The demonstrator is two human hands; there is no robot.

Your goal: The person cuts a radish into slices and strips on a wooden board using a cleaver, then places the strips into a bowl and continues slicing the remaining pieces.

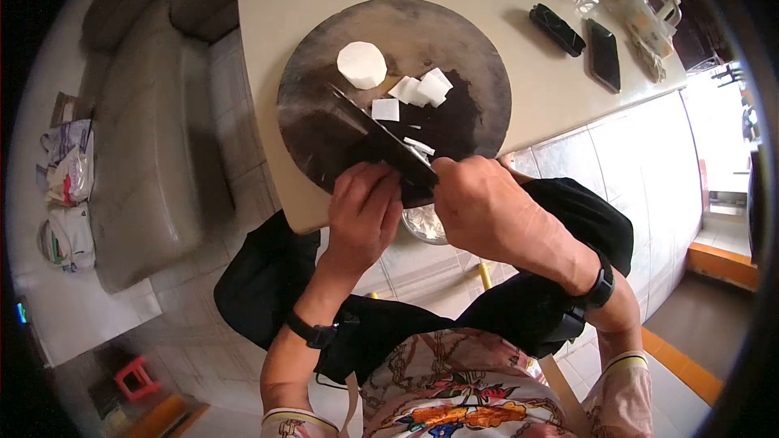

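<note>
A round dark cutting board lies on the table. My right hand is wrapped round the handle of a knife, whose blade slants up and left over the board. My left hand is at the board's near edge, close beside the blade, with its fingers bent together; what they hold is hidden. On the board's far side stands a white round piece of food. Several white slices overlap right of it, and a single square slice lies nearer. Thin white strips lie against the blade.
Below the table edge, a bowl with pale pieces shows between my hands. Two dark phone-like objects and a clear plastic container are at the table's right. A grey sofa stands at left; a red stool is at lower left.
</note>
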